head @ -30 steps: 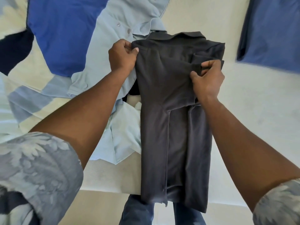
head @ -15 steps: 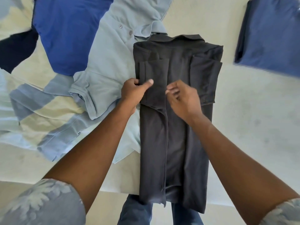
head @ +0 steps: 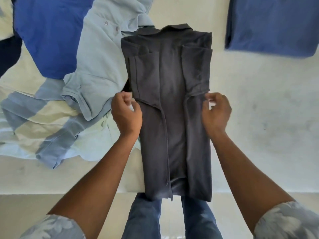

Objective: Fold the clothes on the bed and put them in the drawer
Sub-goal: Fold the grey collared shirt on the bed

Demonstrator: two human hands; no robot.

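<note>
A dark grey polo shirt [head: 169,100] was laid on the bed [head: 259,135], its sides and short sleeves folded inward so that a long narrow strip was formed. The collar was turned away from the person, and the hem was hung over the bed's near edge, above the person's blue jeans [head: 145,218].

The left grip [head: 126,116] was placed at the strip's left edge, about halfway along it, with the fingers curled. The right grip [head: 216,112] was placed at the right edge at the same level, fingers likewise curled. Both were blurred, so it could not be told whether cloth was pinched in either grip or the fingers were merely pressed together beside it.

A light blue buttoned shirt [head: 96,66] was spread unfolded just to the left, touching the grey shirt's left edge. Farther left, a bright blue garment [head: 50,35] was laid against it, and a striped garment [head: 43,118] in pale yellow and blue was crumpled nearer the bed's edge. A dark navy piece [head: 8,54] was cut off by the left border.

A folded blue garment [head: 272,26] was set at the far right corner, well apart from the grey shirt. Grey patterned sleeves [head: 51,228] were seen on both upper arms, and a pale floor [head: 25,204] was seen below the bed.
</note>
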